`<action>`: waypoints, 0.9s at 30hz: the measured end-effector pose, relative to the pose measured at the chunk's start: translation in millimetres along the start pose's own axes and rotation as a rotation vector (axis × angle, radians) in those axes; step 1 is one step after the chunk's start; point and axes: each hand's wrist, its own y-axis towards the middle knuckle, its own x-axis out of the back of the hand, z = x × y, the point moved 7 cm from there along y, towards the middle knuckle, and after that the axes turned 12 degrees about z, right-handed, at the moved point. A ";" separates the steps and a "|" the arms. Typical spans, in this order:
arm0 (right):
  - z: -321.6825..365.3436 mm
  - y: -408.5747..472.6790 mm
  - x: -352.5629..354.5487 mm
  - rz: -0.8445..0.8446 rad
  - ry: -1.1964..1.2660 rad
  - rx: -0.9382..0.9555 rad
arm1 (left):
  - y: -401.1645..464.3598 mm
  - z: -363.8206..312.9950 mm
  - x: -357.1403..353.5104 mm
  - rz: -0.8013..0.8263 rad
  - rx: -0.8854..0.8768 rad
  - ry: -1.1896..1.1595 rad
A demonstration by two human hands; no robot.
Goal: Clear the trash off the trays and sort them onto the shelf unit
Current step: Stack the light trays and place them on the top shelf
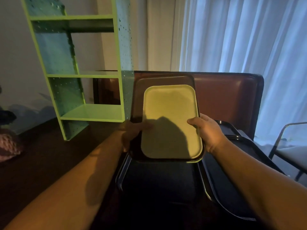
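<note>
A small pale yellow tray [171, 113] lies on top of a larger dark brown tray [137, 97], and both are lifted above the table. My left hand [132, 133] grips the left edge of the pair, thumb on the yellow tray. On the right edge, my right hand [207, 130] holds them the same way. No trash shows on the yellow tray. The green shelf unit [89, 112] stands on the table to the left, its shelves bare.
Several dark blue trays [224, 180] are stacked on the dark table [49, 160] beneath my hands. A brown padded chair back [232, 97] stands behind, with curtains [249, 39] at right. A metal chair [290, 150] is at far right. Pink knitted fabric [8, 146] lies at left.
</note>
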 end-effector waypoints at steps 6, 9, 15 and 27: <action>16.8 -13.9 -8.9 0.019 -0.162 0.123 | -31.3 -7.3 -7.6 -0.006 -0.408 0.135; 9.6 -23.9 -5.9 0.024 -0.072 0.170 | -39.0 -2.6 -8.4 -0.007 -0.509 0.200; -3.9 -41.7 -8.5 0.079 -0.009 0.196 | -52.6 22.6 -3.7 -0.093 -0.537 0.152; -14.4 -58.9 -14.8 0.145 -0.090 0.262 | -65.1 43.2 -4.6 -0.064 -0.514 0.010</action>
